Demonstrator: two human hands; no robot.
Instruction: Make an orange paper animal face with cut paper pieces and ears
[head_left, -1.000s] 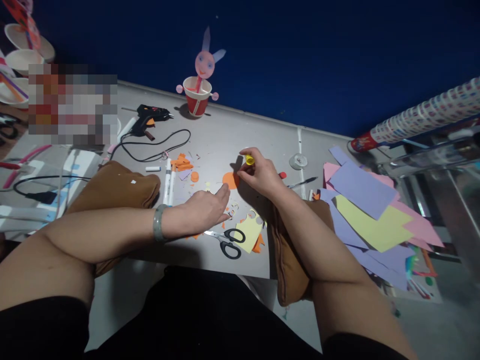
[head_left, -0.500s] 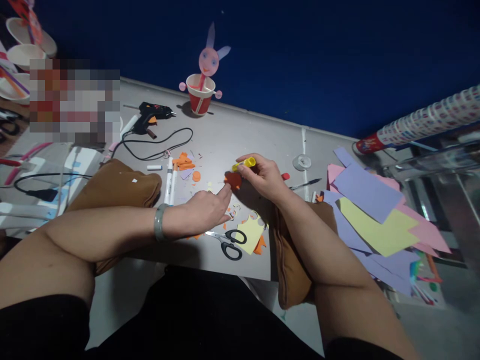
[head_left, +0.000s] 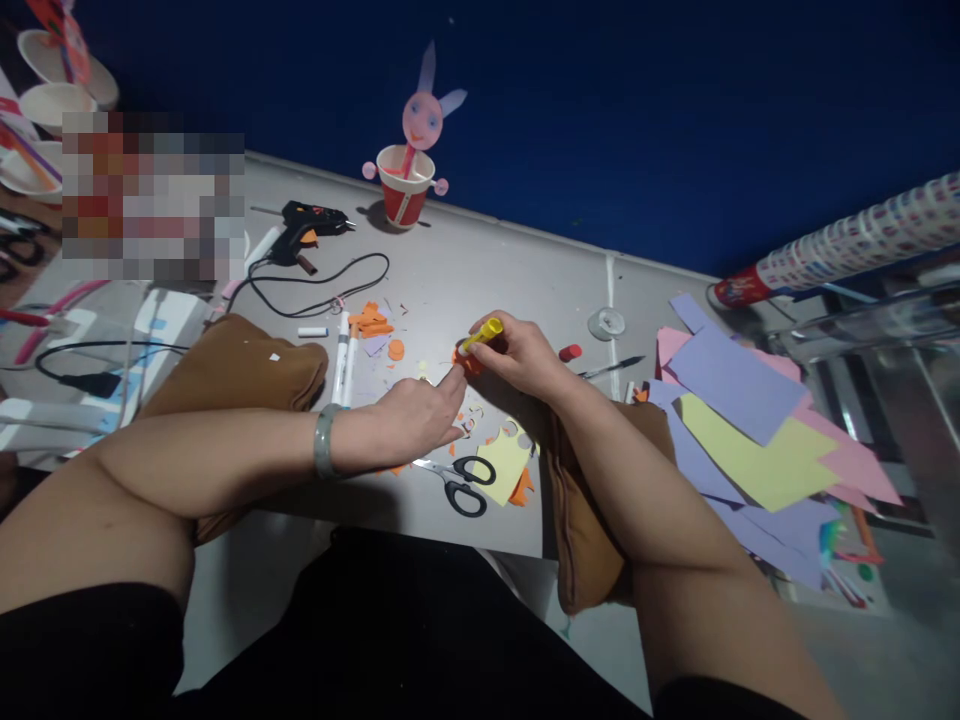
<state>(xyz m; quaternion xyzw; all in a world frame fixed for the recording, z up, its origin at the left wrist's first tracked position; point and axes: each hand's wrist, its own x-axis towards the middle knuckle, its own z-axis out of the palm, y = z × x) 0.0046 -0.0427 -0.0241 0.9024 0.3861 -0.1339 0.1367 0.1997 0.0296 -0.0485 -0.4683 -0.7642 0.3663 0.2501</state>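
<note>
My right hand [head_left: 521, 355] is closed around a slim yellow glue stick [head_left: 484, 335], its pale tip down at a small orange paper piece [head_left: 472, 362]. With fingers stretched out, my left hand [head_left: 424, 412] rests its fingertips at the near-left edge of that piece. The fingers partly cover the paper. Black-handled scissors [head_left: 469, 485] lie just below my left hand, beside a cut yellow paper sheet [head_left: 501, 460]. A red cap [head_left: 570, 352] sits to the right of my right hand.
At the back stand a paper-cup rabbit [head_left: 406, 190] and a black glue gun [head_left: 304, 232] with a looping cord. White markers [head_left: 342, 365], orange scraps [head_left: 371, 320] and a tape roll [head_left: 606, 322] lie about. Brown cushions [head_left: 232, 365] flank the table; coloured sheets [head_left: 739, 385] lie right.
The glue stick has tilted and moved slightly left and down, bringing its tip to the orange paper. My left hand stays nearly in place. The view has shifted slightly.
</note>
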